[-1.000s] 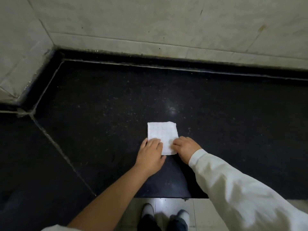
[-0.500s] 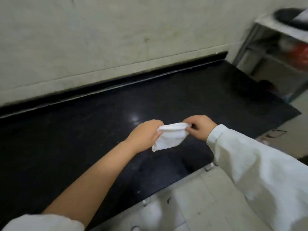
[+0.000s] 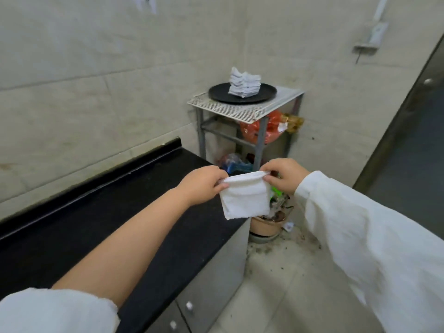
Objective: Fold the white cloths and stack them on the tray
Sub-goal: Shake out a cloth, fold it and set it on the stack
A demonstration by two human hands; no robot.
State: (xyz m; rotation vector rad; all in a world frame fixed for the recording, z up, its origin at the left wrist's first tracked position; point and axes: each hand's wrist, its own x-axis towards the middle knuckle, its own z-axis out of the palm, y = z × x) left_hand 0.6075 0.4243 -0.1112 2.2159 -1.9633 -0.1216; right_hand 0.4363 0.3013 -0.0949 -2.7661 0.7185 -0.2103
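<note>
Now both hands' fingers (image 3: 222, 186) pinch the folded white cloth's (image 3: 245, 201) top corners, cloth hanging below.

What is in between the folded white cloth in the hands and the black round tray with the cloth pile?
In the head view, between the folded white cloth and the black round tray stands the grey metal rack, with a red plastic bag and a blue basket.
</note>
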